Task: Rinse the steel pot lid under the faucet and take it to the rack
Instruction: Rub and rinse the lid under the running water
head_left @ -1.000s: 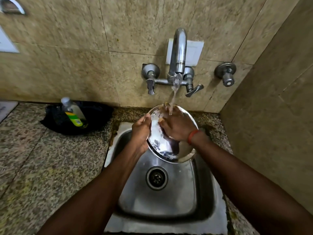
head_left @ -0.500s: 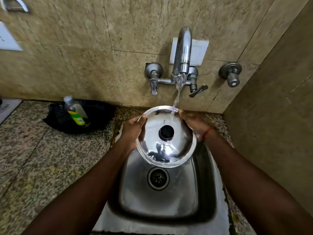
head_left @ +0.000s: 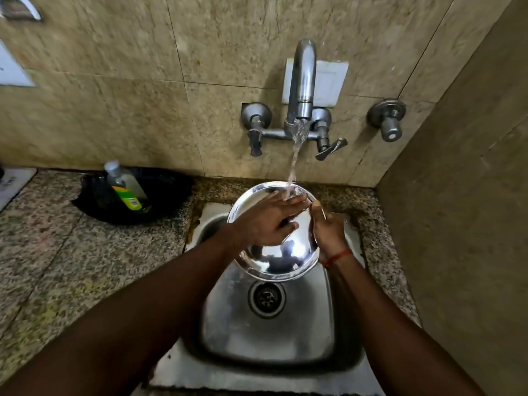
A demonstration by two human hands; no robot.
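Observation:
The round steel pot lid (head_left: 281,260) is tilted over the steel sink (head_left: 268,335), its far edge under the stream from the wall faucet (head_left: 302,81). My left hand (head_left: 268,221) lies flat on the lid's upper face with fingers spread, fingertips in the running water, covering the black knob. My right hand (head_left: 328,232) grips the lid's right rim, a red thread on its wrist. No rack is in view.
A clear bottle with a green label (head_left: 125,187) leans in a black bowl (head_left: 160,192) on the granite counter (head_left: 57,252) to the left. A tiled side wall (head_left: 457,224) stands close on the right. A second tap (head_left: 388,120) sticks out beside the faucet.
My left hand has let go of the lid's left rim and moved onto its top face, hiding the knob. My right hand keeps its hold on the right rim. Water keeps running.

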